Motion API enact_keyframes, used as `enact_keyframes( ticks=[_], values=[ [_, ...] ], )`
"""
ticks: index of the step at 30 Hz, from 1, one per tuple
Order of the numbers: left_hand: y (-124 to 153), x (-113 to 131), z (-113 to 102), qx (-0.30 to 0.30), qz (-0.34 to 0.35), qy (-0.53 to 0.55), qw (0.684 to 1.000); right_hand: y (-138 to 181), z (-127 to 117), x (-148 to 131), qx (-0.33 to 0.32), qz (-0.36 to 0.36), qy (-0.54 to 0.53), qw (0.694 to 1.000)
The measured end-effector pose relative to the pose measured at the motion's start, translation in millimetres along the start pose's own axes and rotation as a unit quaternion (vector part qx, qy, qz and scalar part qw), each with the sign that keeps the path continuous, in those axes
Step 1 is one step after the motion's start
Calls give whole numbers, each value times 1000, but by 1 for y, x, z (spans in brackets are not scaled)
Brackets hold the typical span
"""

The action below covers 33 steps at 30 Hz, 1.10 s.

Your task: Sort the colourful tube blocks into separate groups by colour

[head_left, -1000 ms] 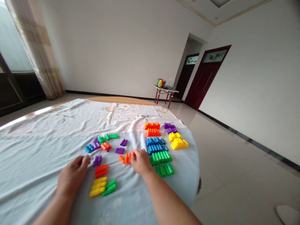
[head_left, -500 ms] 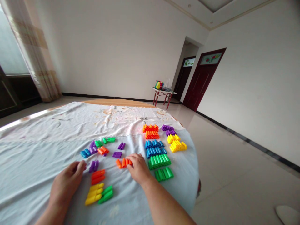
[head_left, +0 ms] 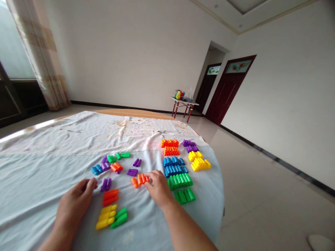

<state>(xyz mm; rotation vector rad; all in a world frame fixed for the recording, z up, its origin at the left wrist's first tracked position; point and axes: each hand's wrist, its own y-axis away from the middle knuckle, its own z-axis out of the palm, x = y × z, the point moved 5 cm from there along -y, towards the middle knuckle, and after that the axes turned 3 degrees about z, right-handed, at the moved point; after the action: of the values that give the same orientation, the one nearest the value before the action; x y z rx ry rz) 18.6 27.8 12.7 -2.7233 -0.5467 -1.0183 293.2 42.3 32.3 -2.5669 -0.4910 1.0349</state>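
Note:
Small coloured plastic pieces lie on a pale cloth (head_left: pixel 52 164) over a round table. My right hand (head_left: pixel 158 187) rests on the cloth, its curled fingertips touching a short row of orange pieces (head_left: pixel 140 180). My left hand (head_left: pixel 74 203) lies loosely curled, fingers apart, just left of two purple pieces (head_left: pixel 106 184). In front of it sit orange pieces (head_left: pixel 110 197), yellow pieces (head_left: pixel 105 217) and green pieces (head_left: pixel 119 218). Sorted rows stand to the right: orange (head_left: pixel 170 146), blue (head_left: pixel 175 166), green (head_left: pixel 180 181), yellow (head_left: pixel 199 161), purple (head_left: pixel 189 145).
A loose mixed cluster of blue, purple, orange and green pieces (head_left: pixel 108 164) lies further back. The table's edge (head_left: pixel 218 181) drops to a tiled floor on the right. A small red-legged side table (head_left: pixel 184 104) stands by the dark doors (head_left: pixel 229 89).
My right hand has slid a little nearer along the orange row. My left hand has barely shifted. The camera has swayed slightly.

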Motion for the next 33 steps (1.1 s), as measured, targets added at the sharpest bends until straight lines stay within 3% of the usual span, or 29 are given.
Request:
enact_keyframes(
  ticks=[6,12,20,33],
  values=[
    [-4,-3,1,-5,1,8,1000,-42,-52,12,86,-12,48,995],
    [-7,-8,4,1,7,27,1000,-97,-96,65,61,95,247,962],
    [-6,-2,1,6,5,23,1000,-112,-86,100,33,144,291,945],
    [-5,-5,4,-10,-10,14,1000,-112,-82,96,18,134,294,946]
  ],
)
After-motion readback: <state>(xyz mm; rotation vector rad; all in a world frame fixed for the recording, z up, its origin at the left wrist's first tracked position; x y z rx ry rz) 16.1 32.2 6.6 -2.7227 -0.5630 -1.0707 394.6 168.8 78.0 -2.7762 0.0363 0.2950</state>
